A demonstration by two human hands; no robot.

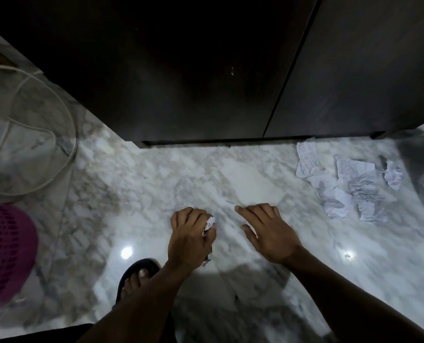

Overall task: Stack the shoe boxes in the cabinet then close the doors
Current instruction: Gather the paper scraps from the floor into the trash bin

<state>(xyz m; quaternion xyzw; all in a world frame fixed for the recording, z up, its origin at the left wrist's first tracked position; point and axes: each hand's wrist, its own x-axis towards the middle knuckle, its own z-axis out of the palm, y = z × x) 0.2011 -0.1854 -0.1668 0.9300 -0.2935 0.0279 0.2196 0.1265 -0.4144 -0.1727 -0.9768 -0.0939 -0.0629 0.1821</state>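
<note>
The dark cabinet (pixel 206 82) fills the top of the head view, and both of its doors look closed, with a seam (pixel 290 70) between them. No shoe box is in sight. My left hand (pixel 191 236) hovers over the marble floor in front of the cabinet and grips a crumpled scrap of paper (pixel 209 225). My right hand (pixel 267 233) is beside it, fingers relaxed and spread, holding nothing.
Several crumpled paper pieces (pixel 342 184) lie on the marble floor (pixel 156 181) at the right, near the cabinet base. A white wire fan guard (pixel 28 134) and a pink mesh basket (pixel 5 248) sit at the left. My sandalled foot (pixel 136 276) is below my left arm.
</note>
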